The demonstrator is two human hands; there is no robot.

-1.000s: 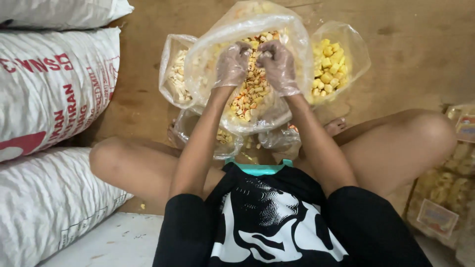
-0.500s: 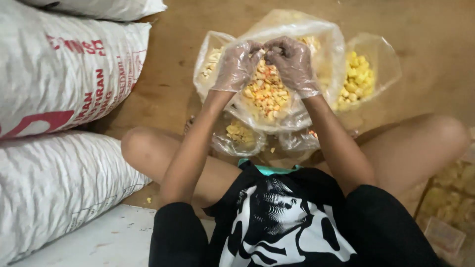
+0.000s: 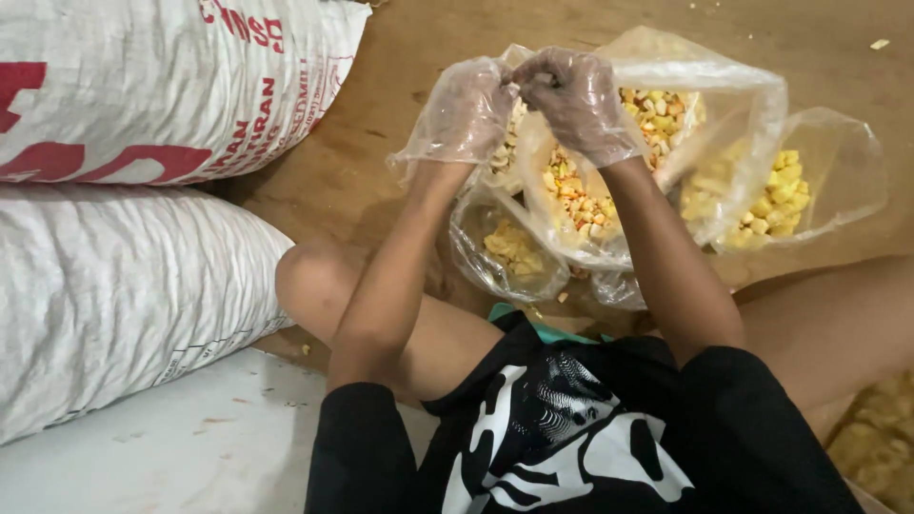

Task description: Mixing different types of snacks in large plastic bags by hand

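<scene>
white sacks (image 3: 124,238) stacked at left | clear bag of mixed snack bits (image 3: 590,190) on floor ahead, hanging straight down from both grips | left hand (image 3: 466,109), right hand (image 3: 576,100) gloved, touching, both pinching bag's top edge

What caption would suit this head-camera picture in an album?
Gloved left hand and right hand pinch the mouth of a clear bag of mixed snacks over a wooden floor.

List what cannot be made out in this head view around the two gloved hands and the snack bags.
- What the left hand and right hand pinch: fingers cover it.
- Small clear plastic bag of mixed snacks: its mouth hidden by the hands.
- Packed snacks, bottom right: blurred, cut by the edge.
</scene>
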